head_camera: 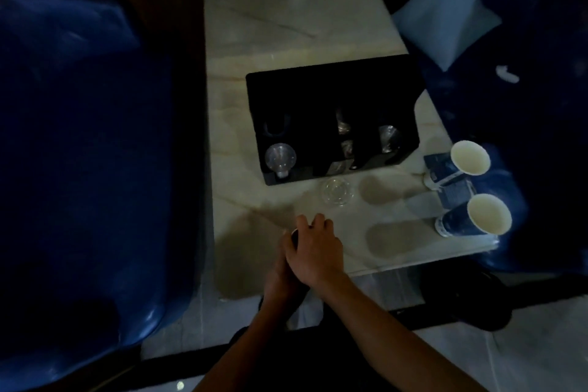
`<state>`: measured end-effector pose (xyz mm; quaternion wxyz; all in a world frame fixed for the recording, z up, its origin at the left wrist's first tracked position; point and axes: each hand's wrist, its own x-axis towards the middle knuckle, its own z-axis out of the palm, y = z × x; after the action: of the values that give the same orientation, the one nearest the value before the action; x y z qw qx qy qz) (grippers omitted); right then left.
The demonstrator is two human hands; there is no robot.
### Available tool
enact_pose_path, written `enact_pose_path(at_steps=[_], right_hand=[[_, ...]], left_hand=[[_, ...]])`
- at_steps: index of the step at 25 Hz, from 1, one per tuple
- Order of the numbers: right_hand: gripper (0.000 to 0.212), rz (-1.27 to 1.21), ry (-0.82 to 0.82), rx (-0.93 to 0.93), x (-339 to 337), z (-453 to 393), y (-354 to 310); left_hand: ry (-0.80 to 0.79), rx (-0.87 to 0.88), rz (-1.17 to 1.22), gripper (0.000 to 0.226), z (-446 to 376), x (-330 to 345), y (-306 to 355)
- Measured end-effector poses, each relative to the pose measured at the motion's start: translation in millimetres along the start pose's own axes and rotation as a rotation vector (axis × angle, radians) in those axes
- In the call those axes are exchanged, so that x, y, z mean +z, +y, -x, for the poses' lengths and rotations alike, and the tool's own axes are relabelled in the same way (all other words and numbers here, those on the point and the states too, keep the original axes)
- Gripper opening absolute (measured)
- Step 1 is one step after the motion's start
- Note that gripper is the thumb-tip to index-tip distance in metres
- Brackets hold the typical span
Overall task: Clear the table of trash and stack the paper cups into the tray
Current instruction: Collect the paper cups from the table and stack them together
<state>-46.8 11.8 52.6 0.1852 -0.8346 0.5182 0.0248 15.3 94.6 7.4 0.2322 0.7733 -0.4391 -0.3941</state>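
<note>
Both my hands meet over the near edge of the marble table [286,25]. My right hand [313,251] lies on top, fingers curled down over a dark paper cup [293,232] of which only a sliver of rim shows. My left hand [280,280] is beneath it, mostly hidden, wrapped around the same cup. Two blue paper cups stand at the table's right edge, one farther [470,157] and one nearer [488,213], both with nothing in them. The black tray [254,83] sits mid-table and holds several clear glasses.
A clear glass [337,191] stands just in front of the tray. Blue leaflets [440,165] lie under the right-hand cups. Blue seats flank the table, left [79,137] and right, with a pale cushion [445,16] and a white scrap [507,73] on the right one.
</note>
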Motion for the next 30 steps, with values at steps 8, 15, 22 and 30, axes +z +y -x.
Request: enact_pose_path(at_steps=[8, 15, 22, 30], right_hand=[[0.044, 0.006, 0.098, 0.041, 7.1, -3.8, 1.9], [0.058, -0.030, 0.115, 0.135, -33.9, 9.1, -16.2], [0.057, -0.272, 0.310, 0.317, -85.4, 67.7, 64.5], [0.051, -0.426, 0.335, 0.676, -102.4, 80.3, 228.6]], left_hand=[[0.008, 0.123, -0.013, 0.064, -7.9, -10.3, 3.9], [-0.214, -0.108, 0.006, 0.080, -24.9, -83.3, -33.7], [-0.040, -0.193, -0.053, 0.038, -53.3, -149.6, -16.7], [0.037, 0.172, -0.135, 0.024, -96.9, -73.4, 154.2]])
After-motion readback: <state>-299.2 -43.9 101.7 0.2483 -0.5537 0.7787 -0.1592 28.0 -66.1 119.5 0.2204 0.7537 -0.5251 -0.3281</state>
